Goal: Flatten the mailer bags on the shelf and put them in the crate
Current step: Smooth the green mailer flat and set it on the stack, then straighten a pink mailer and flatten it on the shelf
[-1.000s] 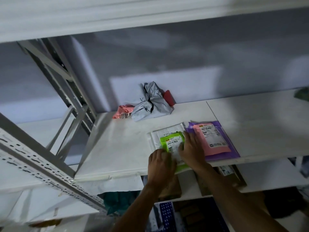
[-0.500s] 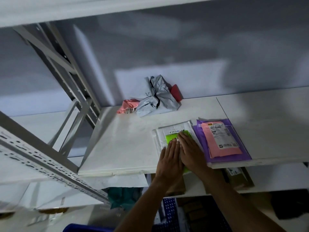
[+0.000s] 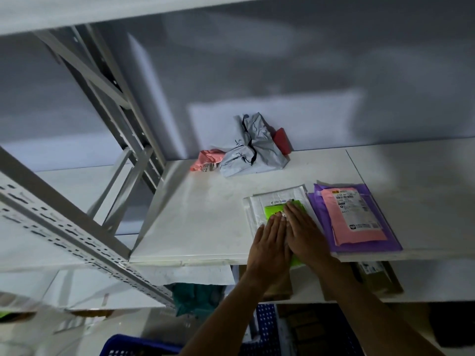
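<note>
A green mailer bag lies on a flat white mailer bag near the front edge of the white shelf. My left hand and my right hand press flat on the green bag, side by side, fingers straight. To the right, a pink mailer bag lies flat on a purple mailer bag. At the back of the shelf sit a crumpled grey mailer bag, a crumpled pink one and a red one. A blue crate shows at the bottom edge.
Grey perforated shelf uprights run diagonally at the left. A lower shelf holds brown parcels and a teal bag. A blue perforated panel stands below the hands.
My left hand went from curled fingers to flat beside my right hand. Both hands have slid forward over the green bag, and the view has shifted slightly.
</note>
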Demonstrator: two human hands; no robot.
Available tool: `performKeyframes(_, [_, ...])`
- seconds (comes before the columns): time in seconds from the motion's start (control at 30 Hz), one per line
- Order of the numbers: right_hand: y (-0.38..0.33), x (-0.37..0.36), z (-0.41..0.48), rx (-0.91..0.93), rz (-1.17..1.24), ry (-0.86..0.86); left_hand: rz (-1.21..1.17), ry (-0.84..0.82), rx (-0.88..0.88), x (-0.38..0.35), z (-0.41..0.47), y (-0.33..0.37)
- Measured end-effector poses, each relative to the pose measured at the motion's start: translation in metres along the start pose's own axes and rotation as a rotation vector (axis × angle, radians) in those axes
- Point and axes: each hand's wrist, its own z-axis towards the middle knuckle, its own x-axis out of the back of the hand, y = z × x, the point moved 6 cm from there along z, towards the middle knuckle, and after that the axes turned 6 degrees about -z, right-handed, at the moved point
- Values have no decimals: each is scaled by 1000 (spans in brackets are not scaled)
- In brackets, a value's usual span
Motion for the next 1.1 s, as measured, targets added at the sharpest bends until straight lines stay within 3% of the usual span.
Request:
performKeyframes(0.17, [-5,4,2,-14,0,-4,-14,-53,2,10,1,-5])
performKeyframes(0.4, [-39,4,23,-79,24,6,-125,-11,205,39,-6,-59])
performKeyframes(0.53, [-68,3,48,-61,43,-91,-254,33,374,74,-9,-104])
performKeyframes(0.67, [-95,4,78,-18,81,-151,-284,141,431,110,-11,-143])
performKeyframes(0.8, [-120,-1,104,17,80,-230,-272,141,513,128,-10,-181])
performKeyframes(1.1, [-164,-22,173,56,141,-377,-203,171,536,146,33,-248])
